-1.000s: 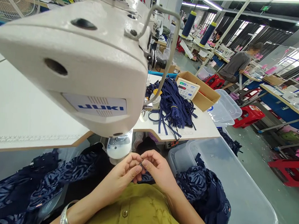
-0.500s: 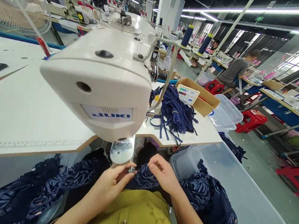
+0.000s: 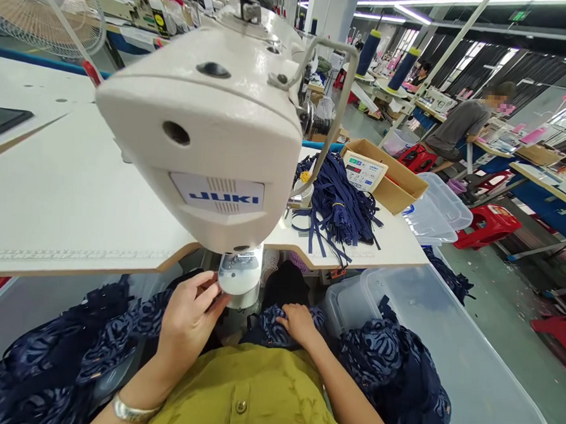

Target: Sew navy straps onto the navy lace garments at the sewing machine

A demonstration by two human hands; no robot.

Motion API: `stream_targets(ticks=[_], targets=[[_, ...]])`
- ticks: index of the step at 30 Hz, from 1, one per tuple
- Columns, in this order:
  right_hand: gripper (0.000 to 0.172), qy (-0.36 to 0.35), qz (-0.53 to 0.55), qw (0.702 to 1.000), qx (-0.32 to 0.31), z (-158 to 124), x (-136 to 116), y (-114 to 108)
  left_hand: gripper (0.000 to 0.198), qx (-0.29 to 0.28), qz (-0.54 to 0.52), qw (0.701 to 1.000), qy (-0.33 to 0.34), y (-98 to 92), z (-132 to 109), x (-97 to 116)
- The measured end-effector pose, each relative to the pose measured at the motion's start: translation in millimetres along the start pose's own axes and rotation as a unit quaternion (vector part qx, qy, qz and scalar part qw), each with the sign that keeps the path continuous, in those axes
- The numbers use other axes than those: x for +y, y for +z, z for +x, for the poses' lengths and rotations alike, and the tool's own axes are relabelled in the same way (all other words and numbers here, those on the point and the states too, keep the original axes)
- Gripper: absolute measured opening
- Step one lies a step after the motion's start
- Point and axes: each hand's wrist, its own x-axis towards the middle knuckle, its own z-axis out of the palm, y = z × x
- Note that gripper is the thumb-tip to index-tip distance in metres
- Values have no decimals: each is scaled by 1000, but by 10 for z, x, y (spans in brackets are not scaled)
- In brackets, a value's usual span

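My left hand (image 3: 189, 318) is at the left side of the sewing machine's narrow bed (image 3: 237, 284). Its thumb and fingers are closed together against the bed's edge; whatever they hold is hidden. My right hand (image 3: 298, 325) lies in my lap, its fingers curled over a navy patterned garment (image 3: 273, 328). Above both hands hangs the white head of the sewing machine (image 3: 205, 144). More navy patterned garments are piled on the left (image 3: 53, 345) and on the right (image 3: 384, 363).
Navy straps (image 3: 340, 208) lie bundled on the white table (image 3: 93, 208), near a control panel (image 3: 361, 172) and a cardboard box (image 3: 401, 186). A clear plastic bin (image 3: 471, 336) stands at my right. A phone (image 3: 5, 121) lies far left. Another person (image 3: 463, 123) sits in the background.
My left hand, which showed a small metal bobbin case in its fingers, has moved left and up against the bed. My right hand has lowered onto the garment in my lap.
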Motion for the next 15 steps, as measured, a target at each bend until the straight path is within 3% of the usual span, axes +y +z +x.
stream_targets(ticks=[1,4,9,15], targets=[[7,-16,16,1000,-14,-11,-2,-64,14,7,10,1000,3,49,24,0],[22,-69,78,994,-39,-94,-45,-358,15,25,27,999,6,192,89,5],[35,-121,161,979,-40,-361,-228,-872,19,38,41,998,14,305,153,54],[21,-184,235,954,-14,-577,-448,-1174,11,46,69,997,-2,221,254,-27]])
